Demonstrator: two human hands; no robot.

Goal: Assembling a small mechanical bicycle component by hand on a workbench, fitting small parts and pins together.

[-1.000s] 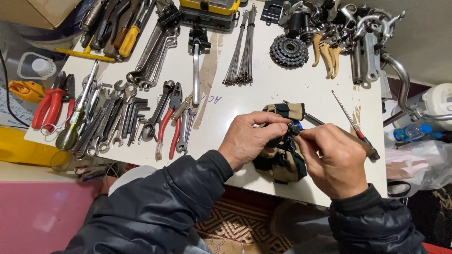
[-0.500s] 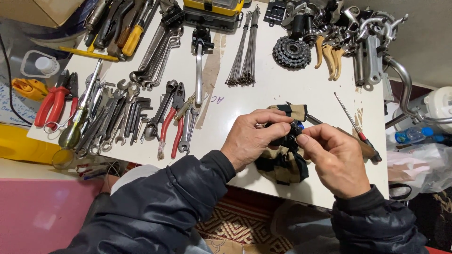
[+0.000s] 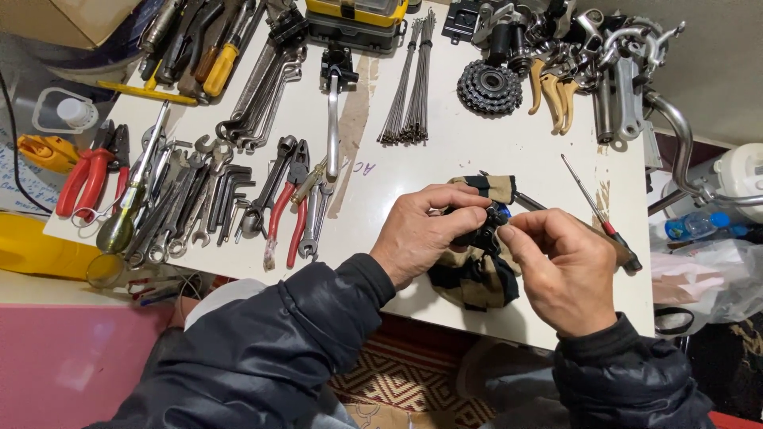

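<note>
Head cam: small black part (image 3: 479,225) sits pinched between both hands, left hand (image 3: 423,233) clamping it, right hand (image 3: 561,266) fingertips closed on its right end.

Lighting even and moderately bright, from overhead. White table (image 3: 445,151) well lit, no blown glare; soft short shadows beneath the tools. Mild highlights on the chrome parts (image 3: 620,71). Focus sharp at centre; slight wide-angle bending at edges. Dark jacket sleeves (image 3: 262,349) underexposed, detail lost.

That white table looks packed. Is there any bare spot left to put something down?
Yes: the table is bare between the spokes, gear cluster and screwdriver, above both hands. The wrenches and pliers crowd its left; bike parts its far right.
</note>
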